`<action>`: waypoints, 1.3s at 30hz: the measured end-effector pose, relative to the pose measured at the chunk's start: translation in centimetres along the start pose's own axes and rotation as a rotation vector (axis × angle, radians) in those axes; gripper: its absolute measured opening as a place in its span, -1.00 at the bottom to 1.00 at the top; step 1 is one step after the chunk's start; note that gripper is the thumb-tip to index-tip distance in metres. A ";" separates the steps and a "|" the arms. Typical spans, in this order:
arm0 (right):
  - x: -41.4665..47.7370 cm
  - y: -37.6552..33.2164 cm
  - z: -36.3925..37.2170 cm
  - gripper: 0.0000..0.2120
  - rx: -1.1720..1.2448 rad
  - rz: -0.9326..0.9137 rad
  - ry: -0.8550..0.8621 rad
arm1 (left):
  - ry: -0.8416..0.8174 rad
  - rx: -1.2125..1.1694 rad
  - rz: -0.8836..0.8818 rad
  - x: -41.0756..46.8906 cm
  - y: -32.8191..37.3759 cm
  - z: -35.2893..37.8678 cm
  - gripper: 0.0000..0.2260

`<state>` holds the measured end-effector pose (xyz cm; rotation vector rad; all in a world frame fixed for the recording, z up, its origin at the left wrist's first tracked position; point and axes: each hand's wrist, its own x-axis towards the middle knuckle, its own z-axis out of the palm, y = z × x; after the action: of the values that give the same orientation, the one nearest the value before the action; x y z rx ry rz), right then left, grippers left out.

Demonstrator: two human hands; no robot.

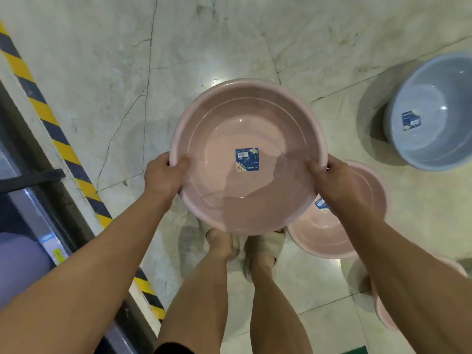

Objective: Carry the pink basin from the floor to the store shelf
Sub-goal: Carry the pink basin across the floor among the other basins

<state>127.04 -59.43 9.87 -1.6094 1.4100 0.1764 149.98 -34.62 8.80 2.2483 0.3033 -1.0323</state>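
We stand on a glossy, cracked pale marble tile floor [204, 47]; a diagonal yellow-and-black striped hazard tape strip [61, 146] borders a grey metal shelf edge [38, 221] at our left.

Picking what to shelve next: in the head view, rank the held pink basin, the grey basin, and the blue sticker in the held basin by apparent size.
1. Held pink basin, though nearness to the camera inflates it.
2. Grey basin, farther off and cut by the frame edge, so true size unsure.
3. Blue sticker, clearly smallest.

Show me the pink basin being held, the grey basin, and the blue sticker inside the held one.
pink basin [255, 118]: head view, on its inner far wall.
grey basin [434, 139]: head view, on its inner wall.
blue sticker [247, 159]: head view, on the sticker's middle, at the pink basin's bottom.
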 end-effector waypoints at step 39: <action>-8.3 28.3 -12.4 -0.83 0.452 0.544 0.361 | -0.239 0.857 0.417 -11.4 5.8 28.6 -0.78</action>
<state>95.25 -59.07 6.42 -0.8896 1.9815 -0.1225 127.86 -56.67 5.97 2.6754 -0.8298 -1.3268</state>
